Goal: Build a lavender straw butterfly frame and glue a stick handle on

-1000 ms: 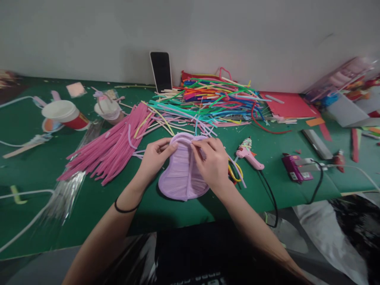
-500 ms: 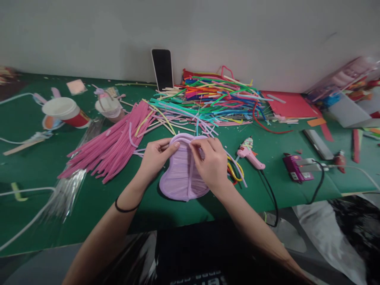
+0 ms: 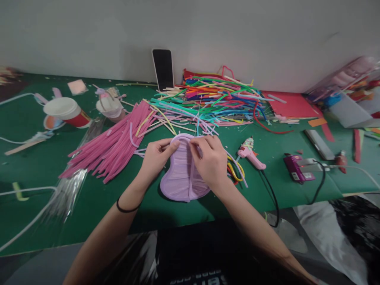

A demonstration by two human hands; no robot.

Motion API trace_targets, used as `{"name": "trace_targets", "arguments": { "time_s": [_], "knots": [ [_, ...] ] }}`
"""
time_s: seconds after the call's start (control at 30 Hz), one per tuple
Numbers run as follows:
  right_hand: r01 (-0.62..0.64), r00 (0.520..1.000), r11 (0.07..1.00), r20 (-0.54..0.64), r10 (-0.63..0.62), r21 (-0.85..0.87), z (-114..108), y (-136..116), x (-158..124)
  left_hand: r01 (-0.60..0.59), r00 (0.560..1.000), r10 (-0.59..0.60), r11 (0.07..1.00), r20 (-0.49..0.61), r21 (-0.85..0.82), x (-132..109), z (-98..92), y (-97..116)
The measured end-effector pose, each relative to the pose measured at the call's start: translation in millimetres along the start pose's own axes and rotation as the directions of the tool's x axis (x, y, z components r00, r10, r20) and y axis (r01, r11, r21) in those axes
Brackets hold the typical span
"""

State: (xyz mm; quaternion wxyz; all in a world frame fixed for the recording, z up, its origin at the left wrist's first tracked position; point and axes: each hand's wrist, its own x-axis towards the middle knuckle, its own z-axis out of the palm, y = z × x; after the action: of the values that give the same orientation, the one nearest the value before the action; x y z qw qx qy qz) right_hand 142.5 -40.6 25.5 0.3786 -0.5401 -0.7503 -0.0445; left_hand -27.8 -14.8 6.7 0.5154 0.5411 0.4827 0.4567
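A lilac pipe-cleaner piece (image 3: 179,180) with a rounded, waisted outline, a raised rim and a rib down its middle lies in front of me. My left hand (image 3: 157,156) pinches its upper left rim between thumb and fingers. At the upper right of the piece, my right hand (image 3: 210,158) has thumb and fingertips closed on the rim near the top of the rib; the fingers hide exactly what they grip. Lilac pipe cleaners (image 3: 239,168) and yellow-handled scissors (image 3: 234,170) lie partly hidden beyond my right hand.
Pink pipe cleaners (image 3: 109,146) spread left, with a multicoloured heap (image 3: 219,99) behind. A phone (image 3: 164,69) leans on the wall. Paper cups (image 3: 67,113) stand left. A pink glue gun (image 3: 251,154), its black cord (image 3: 271,194) and a purple power block (image 3: 297,168) lie right.
Both hands keep nearly the same hold on the lilac piece. My right fingertips have shifted very slightly along the rim; the whole view has drifted a little.
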Motion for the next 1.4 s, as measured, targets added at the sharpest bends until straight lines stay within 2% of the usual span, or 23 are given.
{"name": "trace_targets", "arguments": {
  "time_s": [0.13,0.27,0.53,0.9,1.13,1.4],
  "knots": [
    [0.031,0.999,0.999,0.010,-0.030,-0.035,0.9,-1.4,-0.2,-0.035,0.998,0.038,0.998,-0.057,0.053,0.1,0.1,2.9],
    [0.040,0.999,0.998,0.002,-0.040,-0.041,1.4,-4.7,0.3,-0.054,0.996,0.057,0.998,-0.069,0.042,-0.2,1.3,3.2],
    [-0.034,0.999,0.996,0.030,0.032,0.077,-4.5,-7.2,-0.4,-0.023,0.993,0.017,0.999,-0.121,-0.048,1.3,3.0,-0.3],
    [-0.060,0.998,0.992,0.034,0.057,0.107,-7.8,-3.6,-5.8,-0.026,0.993,0.012,0.993,-0.114,-0.119,3.6,3.8,-7.7],
    [-0.008,1.000,0.996,0.002,0.007,0.089,-6.7,-10.6,-5.6,0.015,0.996,-0.023,0.996,-0.089,-0.090,1.8,2.9,-5.6],
    [0.028,0.997,0.998,0.065,-0.031,0.051,-4.8,-17.4,-10.0,0.022,0.997,-0.029,0.994,-0.066,-0.107,2.2,0.9,-10.0]
  ]
}}
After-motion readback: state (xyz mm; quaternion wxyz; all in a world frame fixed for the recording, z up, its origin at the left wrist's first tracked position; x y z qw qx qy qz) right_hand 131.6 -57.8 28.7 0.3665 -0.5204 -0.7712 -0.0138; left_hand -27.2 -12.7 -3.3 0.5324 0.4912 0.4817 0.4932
